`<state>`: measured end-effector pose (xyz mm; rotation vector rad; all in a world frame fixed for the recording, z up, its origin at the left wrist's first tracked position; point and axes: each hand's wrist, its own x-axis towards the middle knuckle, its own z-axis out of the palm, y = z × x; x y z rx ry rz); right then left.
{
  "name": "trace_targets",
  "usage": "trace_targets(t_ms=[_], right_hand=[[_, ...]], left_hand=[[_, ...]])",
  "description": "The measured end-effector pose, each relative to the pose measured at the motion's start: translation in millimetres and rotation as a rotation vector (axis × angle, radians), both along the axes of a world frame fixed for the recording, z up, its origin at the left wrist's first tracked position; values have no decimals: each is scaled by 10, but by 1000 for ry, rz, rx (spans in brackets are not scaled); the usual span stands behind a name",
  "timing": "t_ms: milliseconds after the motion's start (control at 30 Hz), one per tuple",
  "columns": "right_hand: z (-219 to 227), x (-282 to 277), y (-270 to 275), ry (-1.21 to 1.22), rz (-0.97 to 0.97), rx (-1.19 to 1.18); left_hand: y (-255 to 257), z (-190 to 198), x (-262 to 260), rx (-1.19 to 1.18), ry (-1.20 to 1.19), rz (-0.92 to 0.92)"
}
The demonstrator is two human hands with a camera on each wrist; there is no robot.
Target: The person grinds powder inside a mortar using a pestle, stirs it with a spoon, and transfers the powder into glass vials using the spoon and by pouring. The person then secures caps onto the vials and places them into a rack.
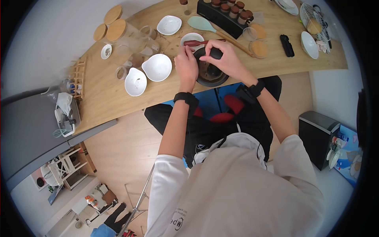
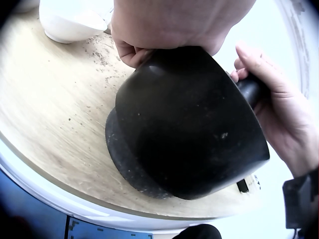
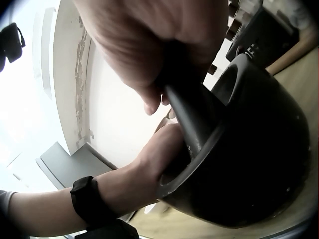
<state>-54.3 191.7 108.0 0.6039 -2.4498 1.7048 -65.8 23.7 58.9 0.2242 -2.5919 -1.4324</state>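
A black mortar (image 1: pixel 213 84) stands near the table's front edge with brown matter inside; its dark outer wall (image 2: pixel 189 124) fills much of the left wrist view. The left hand (image 1: pixel 186 67) grips the mortar's left rim, fingers curled (image 2: pixel 174 25). In the right hand (image 1: pixel 229 59) is the black pestle (image 1: pixel 213 71), its top held by curled fingers and its lower end in the mortar. The right wrist view shows the pestle (image 3: pixel 194 114) slanting over the rim. Just behind the left hand, a red-brown utensil (image 1: pixel 193 43) lies across a small white bowl (image 1: pixel 189 36).
White bowls (image 1: pixel 158 68) stand left of the mortar, near glass jars with wooden lids (image 1: pixel 116 30). Behind are a pale green spatula (image 1: pixel 200 23) and a black rack of spice jars (image 1: pixel 223 17). To the right lie a black object (image 1: pixel 287 46) and a white bowl (image 1: pixel 309 45).
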Motion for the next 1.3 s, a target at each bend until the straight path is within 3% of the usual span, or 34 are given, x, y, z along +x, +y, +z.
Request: trace_targets(t_ms=[33,100,133,167,267,367,400,500,633,700,767,800,833,900,1000,1033,1100,1200,1233,1300], right_hand=[[9,2,-12,1,-3,6],[3,11,-105,-5,-355,-108],[-15,19,-158,-1,-379,-148],[-21,26,-179,-3,-375,-153],[16,72,-116,25,67,-80],[4,41,-38,17,-61,53],[-2,55,-61,34,-189,2],[-53,66,-97,-5,-294,-82],[65,63,-19,22,80,57],[68,90,-16,34,61,58],[25,139,-48,47,-247,-26],[5,166,-59,4,-308,-53],[-19,173,-57,3,-315,-59],[-62,207,-16,54,-103,-66],[-5,211,58,28,-26,-52],[8,219,58,28,-32,-51],[45,223,25,-21,-263,-91],[-24,238,-59,-3,-335,-102],[-16,241,-56,-2,-336,-107],[24,244,-23,18,15,-7]], left_hand=[[18,13,8,6,1,-3],[15,48,12,28,-3,7],[8,21,-5,25,-1,11],[4,-9,-11,31,26,3],[-24,-48,-10,37,35,-15],[3,5,13,33,-2,-8],[11,43,10,11,-21,-1],[8,-16,3,11,81,3],[2,-28,-13,24,87,-12],[17,-31,-1,14,62,17],[20,-26,-6,28,57,19],[12,-22,-1,36,48,17],[0,-36,-7,29,49,11],[8,-70,-9,-17,121,4],[6,-29,0,-10,51,3],[7,-27,4,-10,51,-3],[13,-21,3,13,57,7],[12,6,6,18,54,7],[5,-5,4,14,56,5],[4,-36,-5,17,82,4]])
